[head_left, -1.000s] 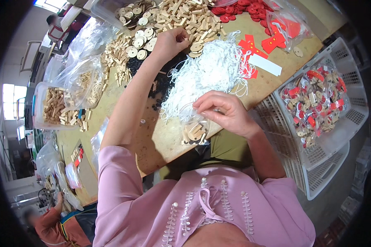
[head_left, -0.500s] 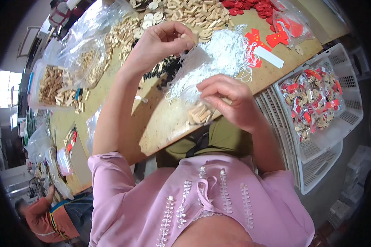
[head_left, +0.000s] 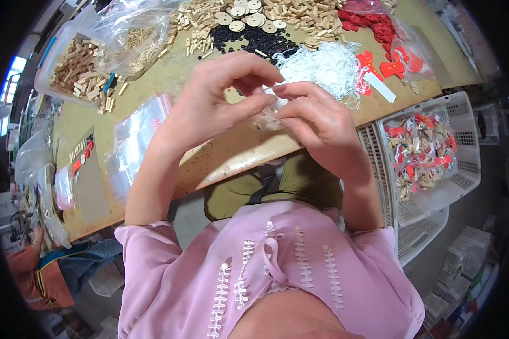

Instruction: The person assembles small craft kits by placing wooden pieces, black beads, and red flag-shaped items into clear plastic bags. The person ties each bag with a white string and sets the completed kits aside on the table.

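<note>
My left hand (head_left: 218, 99) and my right hand (head_left: 322, 121) meet above the table's near part, fingertips almost touching. Between them is a small clear plastic bag (head_left: 270, 120), mostly hidden by the fingers. Both hands are closed, pinching it around its upper part. Light wooden pieces show faintly through the plastic. Just beyond my fingers lie a heap of white string (head_left: 319, 68) and a spread of small black rings (head_left: 254, 40).
Wooden discs (head_left: 237, 26) and wooden sticks (head_left: 195, 28) are heaped at the back. Red discs (head_left: 373, 25) and red flags (head_left: 391, 69) lie right. A white crate (head_left: 466, 135) holds filled bags. Left are flat bags (head_left: 136, 141) and a tub (head_left: 44, 85) of blocks. A person (head_left: 45, 277) works at lower left.
My left hand has come down from the heaps to the bag beside my right hand. My right hand and the bag have risen slightly. The view has shifted, uncovering the flat bags.
</note>
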Available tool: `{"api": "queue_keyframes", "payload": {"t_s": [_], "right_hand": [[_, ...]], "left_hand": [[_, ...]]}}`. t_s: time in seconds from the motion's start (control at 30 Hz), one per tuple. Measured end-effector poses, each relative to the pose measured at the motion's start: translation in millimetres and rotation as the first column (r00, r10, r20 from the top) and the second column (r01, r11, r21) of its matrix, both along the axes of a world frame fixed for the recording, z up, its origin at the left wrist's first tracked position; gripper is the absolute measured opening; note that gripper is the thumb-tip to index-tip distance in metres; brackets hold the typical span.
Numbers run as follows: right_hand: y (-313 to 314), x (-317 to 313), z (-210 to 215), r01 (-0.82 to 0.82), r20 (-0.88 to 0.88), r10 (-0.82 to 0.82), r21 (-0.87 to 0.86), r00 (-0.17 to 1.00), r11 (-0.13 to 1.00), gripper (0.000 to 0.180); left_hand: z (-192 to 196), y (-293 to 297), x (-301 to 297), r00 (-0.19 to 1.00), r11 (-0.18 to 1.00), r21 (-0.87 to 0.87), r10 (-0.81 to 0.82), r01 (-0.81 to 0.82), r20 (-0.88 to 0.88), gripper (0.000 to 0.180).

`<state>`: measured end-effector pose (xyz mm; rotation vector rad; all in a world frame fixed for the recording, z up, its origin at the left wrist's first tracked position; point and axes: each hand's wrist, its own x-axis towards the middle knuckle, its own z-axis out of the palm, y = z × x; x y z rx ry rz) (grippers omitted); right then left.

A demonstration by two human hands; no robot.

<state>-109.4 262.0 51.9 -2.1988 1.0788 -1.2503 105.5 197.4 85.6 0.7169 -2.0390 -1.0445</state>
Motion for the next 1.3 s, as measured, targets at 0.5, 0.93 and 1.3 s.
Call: {"api": "queue_keyframes", "payload": {"t_s": [0.5, 0.93, 1.3], "right_hand": [[5.2, -46.6, 20.4, -0.203, 0.125, 0.180, 0.213, 0.976, 0.956, 0.013], [-231.2, -196.7, -71.2, 0.706, -0.552, -0.589, 0.000, 0.590, 0.708, 0.046], [-251.7, -207.6, -93.3, 0.626, -0.512, -0.549, -0.027, 0.661, 0.779, 0.037]], "left_hand": [[-4.9, 24.8, -16.5, 0.992, 0.970, -0.222, -0.082, 0.101, 0.090, 0.008], [-34.2, 10.9, -15.6, 0.987, 0.939, -0.303, 0.148, -0.161, -0.064, 0.007], [-37.9, 9.1, -6.8, 0.940, 0.923, -0.197, 0.303, -0.330, -0.154, 0.005]]}}
